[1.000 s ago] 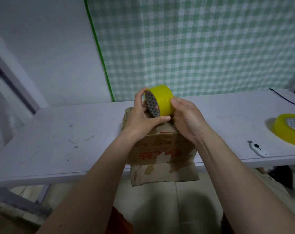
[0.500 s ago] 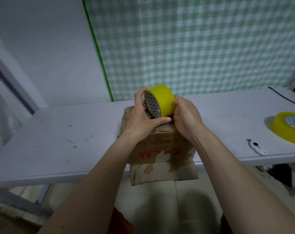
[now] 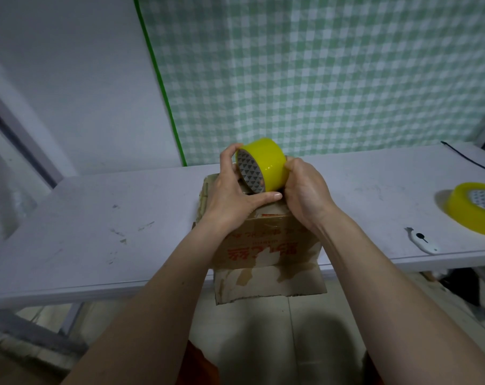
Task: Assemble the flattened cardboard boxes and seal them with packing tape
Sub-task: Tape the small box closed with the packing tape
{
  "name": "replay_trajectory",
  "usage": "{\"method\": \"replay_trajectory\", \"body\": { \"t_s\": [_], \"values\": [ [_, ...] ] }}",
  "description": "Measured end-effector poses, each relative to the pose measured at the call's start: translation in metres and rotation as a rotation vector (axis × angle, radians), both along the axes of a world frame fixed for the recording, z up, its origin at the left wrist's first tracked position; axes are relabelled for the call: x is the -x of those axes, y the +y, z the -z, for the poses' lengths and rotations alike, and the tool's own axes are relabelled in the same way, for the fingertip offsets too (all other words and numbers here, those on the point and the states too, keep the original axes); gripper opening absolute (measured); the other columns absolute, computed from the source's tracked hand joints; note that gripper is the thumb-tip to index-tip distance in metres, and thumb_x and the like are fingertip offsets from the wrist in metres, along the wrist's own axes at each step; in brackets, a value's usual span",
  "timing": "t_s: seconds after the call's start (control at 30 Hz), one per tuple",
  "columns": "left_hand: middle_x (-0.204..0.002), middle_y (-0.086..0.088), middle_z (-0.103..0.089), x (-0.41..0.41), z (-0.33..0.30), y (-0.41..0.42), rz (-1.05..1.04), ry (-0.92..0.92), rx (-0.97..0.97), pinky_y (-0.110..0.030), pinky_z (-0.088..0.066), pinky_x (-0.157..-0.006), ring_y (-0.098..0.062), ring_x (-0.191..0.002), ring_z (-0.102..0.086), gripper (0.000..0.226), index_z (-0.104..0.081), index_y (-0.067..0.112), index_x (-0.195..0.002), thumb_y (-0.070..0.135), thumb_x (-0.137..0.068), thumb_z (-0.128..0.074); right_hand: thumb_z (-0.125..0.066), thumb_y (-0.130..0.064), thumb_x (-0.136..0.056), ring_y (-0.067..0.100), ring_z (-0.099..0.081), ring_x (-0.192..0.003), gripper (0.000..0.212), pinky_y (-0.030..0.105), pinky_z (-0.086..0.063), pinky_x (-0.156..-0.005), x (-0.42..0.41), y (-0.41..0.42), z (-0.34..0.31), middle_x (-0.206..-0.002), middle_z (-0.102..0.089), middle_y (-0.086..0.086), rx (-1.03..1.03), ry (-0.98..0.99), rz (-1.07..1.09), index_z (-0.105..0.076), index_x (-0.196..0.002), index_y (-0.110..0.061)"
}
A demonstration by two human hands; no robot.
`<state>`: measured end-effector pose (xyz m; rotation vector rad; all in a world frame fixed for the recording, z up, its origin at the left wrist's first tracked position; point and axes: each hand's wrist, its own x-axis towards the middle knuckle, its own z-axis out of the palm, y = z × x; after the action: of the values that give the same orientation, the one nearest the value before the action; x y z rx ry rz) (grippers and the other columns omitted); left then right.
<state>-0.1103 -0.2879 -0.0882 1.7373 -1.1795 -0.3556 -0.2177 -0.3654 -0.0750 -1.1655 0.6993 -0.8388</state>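
Head view, looking down past my forearms. I hold a yellow roll of packing tape (image 3: 263, 163) on edge above the brown printed cardboard box (image 3: 266, 245). My left hand (image 3: 233, 195) cradles the roll from the open-core side, its fingers (image 3: 266, 196) curled under and over the rim, thumb beneath. My right hand (image 3: 305, 195) closes on the outer yellow band, fingers pressed to the tape; their tips are hidden, so I cannot tell whether they pinch a free end. I judge this two-handed grip serves to find or peel the tape's end before sealing. The box stands at the near edge of the white, scuffed tabletop (image 3: 97, 232), directly below the roll, one flap (image 3: 269, 284) hanging over the edge toward the tiled floor (image 3: 263, 343); placed so, its top seam is within reach. Well apart, to my right, lie a second yellow tape roll (image 3: 474, 209) and a small white utility knife (image 3: 421, 240). A black cable (image 3: 469, 159) crosses the far right corner. Behind hang a green-and-white checked cloth (image 3: 319, 79) and a plain white wall (image 3: 69, 79).
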Motion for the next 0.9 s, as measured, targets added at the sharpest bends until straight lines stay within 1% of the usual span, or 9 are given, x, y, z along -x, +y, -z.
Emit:
{"method": "replay_trajectory", "body": {
  "t_s": [0.1, 0.2, 0.33, 0.43, 0.5, 0.57, 0.63, 0.73, 0.9],
  "values": [
    [-0.130, 0.005, -0.056, 0.0007, -0.0007, 0.0000, -0.012, -0.014, -0.004, 0.007, -0.034, -0.066, -0.003, -0.112, -0.055, 0.109, -0.020, 0.038, -0.140, 0.037, -0.057, -0.091, -0.052, -0.032, -0.065, 0.050, -0.054, -0.108, 0.058, 0.068, -0.040, -0.093, 0.0024, 0.0012, -0.0011, -0.112, -0.056, 0.037, 0.014, -0.003, -0.001, -0.057, -0.099, 0.015],
    [-0.130, 0.005, -0.055, 0.0017, -0.0014, 0.0000, -0.017, -0.022, -0.005, 0.009, -0.032, -0.065, -0.002, -0.109, -0.053, 0.109, -0.020, 0.037, -0.140, 0.036, -0.057, -0.092, -0.050, -0.025, -0.068, 0.050, -0.056, -0.107, 0.054, 0.067, -0.039, -0.095, 0.0036, -0.0001, -0.0010, -0.113, -0.056, 0.038, 0.017, -0.005, -0.003, -0.058, -0.101, 0.017],
    [-0.131, 0.005, -0.055, 0.0021, -0.0012, 0.0003, -0.023, -0.021, -0.007, 0.006, -0.035, -0.065, -0.003, -0.111, -0.055, 0.110, -0.020, 0.037, -0.139, 0.036, -0.056, -0.092, -0.047, -0.020, -0.069, 0.040, -0.060, -0.097, 0.039, 0.063, -0.041, -0.097, 0.0032, -0.0015, 0.0017, -0.108, -0.061, 0.035, 0.011, -0.050, -0.027, -0.066, -0.093, 0.005],
    [-0.130, 0.004, -0.055, 0.0023, -0.0011, 0.0003, -0.028, -0.012, 0.000, 0.008, -0.034, -0.067, -0.006, -0.113, -0.056, 0.109, -0.020, 0.037, -0.138, 0.036, -0.056, -0.092, -0.043, -0.018, -0.079, 0.034, -0.059, -0.097, 0.031, 0.054, -0.042, -0.098, 0.0028, 0.0001, 0.0021, -0.099, -0.064, 0.024, -0.002, -0.119, -0.092, -0.065, -0.093, -0.001],
    [-0.130, 0.005, -0.055, 0.0027, -0.0017, 0.0008, -0.030, -0.009, -0.002, 0.009, -0.033, -0.066, -0.006, -0.112, -0.056, 0.109, -0.020, 0.037, -0.139, 0.036, -0.057, -0.092, -0.035, -0.017, -0.090, 0.034, -0.057, -0.100, 0.031, 0.055, -0.040, -0.101, 0.0019, 0.0003, 0.0025, -0.102, -0.063, 0.021, -0.015, -0.144, -0.121, -0.063, -0.095, -0.004],
    [-0.129, 0.005, -0.056, 0.0030, -0.0022, 0.0010, -0.031, -0.012, -0.009, 0.008, -0.034, -0.065, -0.005, -0.111, -0.056, 0.109, -0.020, 0.037, -0.139, 0.037, -0.057, -0.092, -0.033, -0.014, -0.092, 0.035, -0.058, -0.099, 0.032, 0.057, -0.040, -0.100, 0.0012, -0.0008, 0.0024, -0.103, -0.062, 0.024, -0.018, -0.133, -0.095, -0.064, -0.093, -0.005],
    [-0.130, 0.005, -0.057, 0.0032, -0.0027, 0.0011, -0.037, -0.024, -0.014, 0.004, -0.035, -0.064, -0.005, -0.112, -0.056, 0.109, -0.020, 0.037, -0.139, 0.039, -0.056, -0.091, -0.038, -0.014, -0.087, 0.035, -0.058, -0.096, 0.028, 0.057, -0.041, -0.098, 0.0009, -0.0006, 0.0014, -0.101, -0.060, 0.026, -0.023, -0.124, -0.077, -0.063, -0.091, -0.002],
    [-0.131, 0.006, -0.055, 0.0033, -0.0033, 0.0008, -0.046, -0.039, -0.021, 0.000, -0.035, -0.064, -0.006, -0.115, -0.055, 0.110, -0.020, 0.038, -0.139, 0.040, -0.055, -0.092, -0.045, -0.018, -0.069, 0.034, -0.059, -0.092, 0.031, 0.054, -0.046, -0.094, 0.0023, -0.0006, 0.0004, -0.098, -0.061, 0.025, -0.031, -0.148, -0.078, -0.063, -0.088, 0.000],
    [-0.133, 0.005, -0.054, 0.0039, -0.0023, 0.0007, -0.053, -0.051, -0.016, -0.005, -0.032, -0.069, -0.010, -0.117, -0.055, 0.110, -0.019, 0.038, -0.137, 0.041, -0.054, -0.092, -0.044, -0.016, -0.064, 0.034, -0.059, -0.091, 0.035, 0.055, -0.045, -0.094, 0.0031, -0.0031, 0.0025, -0.094, -0.062, 0.024, 0.002, -0.145, -0.095, -0.063, -0.088, 0.002]
  ]
}}
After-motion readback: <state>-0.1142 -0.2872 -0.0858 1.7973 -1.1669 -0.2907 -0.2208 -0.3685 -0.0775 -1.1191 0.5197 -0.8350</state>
